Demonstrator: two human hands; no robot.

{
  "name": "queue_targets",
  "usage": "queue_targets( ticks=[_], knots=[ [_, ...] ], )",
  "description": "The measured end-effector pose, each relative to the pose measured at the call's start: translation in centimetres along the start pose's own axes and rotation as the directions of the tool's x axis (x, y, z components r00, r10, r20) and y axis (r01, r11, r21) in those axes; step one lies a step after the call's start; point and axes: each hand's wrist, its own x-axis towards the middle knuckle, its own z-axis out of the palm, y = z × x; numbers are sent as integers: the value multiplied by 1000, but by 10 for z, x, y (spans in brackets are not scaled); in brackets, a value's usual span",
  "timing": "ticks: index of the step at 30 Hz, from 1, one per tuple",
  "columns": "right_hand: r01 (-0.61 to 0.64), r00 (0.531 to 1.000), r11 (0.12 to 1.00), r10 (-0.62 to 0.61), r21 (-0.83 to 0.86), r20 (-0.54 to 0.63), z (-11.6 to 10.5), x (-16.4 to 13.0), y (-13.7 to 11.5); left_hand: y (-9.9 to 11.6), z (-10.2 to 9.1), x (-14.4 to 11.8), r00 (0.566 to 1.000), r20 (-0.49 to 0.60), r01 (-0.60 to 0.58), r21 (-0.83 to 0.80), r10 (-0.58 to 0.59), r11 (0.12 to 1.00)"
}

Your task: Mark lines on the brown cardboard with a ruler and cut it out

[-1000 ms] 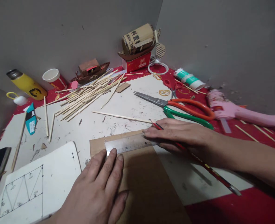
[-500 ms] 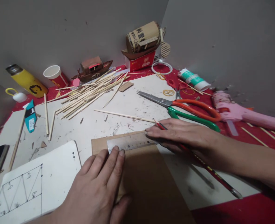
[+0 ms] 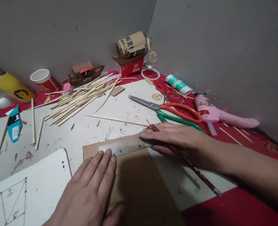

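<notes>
Brown card (image 3: 139, 185) lower centre, steel ruler (image 3: 124, 146) across its top edge. Left hand (image 3: 94, 191) flat and open on the card, fingertips touching the ruler; wrist cut off by the frame bottom. Right hand (image 3: 176, 139) presses the ruler's right end, closed around a red pencil (image 3: 190, 164); ruler end hidden under it. Scissors (image 3: 167, 110) just behind.

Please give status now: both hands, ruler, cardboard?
Left hand flat on cardboard, fingertips at ruler. Right hand presses ruler end, pencil in grip. Scissors close behind, apart.
</notes>
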Motion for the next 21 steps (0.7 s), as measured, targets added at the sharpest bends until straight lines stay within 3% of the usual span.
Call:
queue_targets(
  ticks=[9,21],
  knots=[
    [-11,1000,999,10,32,23,1,-2,1,0,0,2,1000,3,-26,39,26,999],
    [-2,1000,1000,1,28,6,5,-4,1,2,1,-1,999,33,25,9,-25,1000]
  ],
)
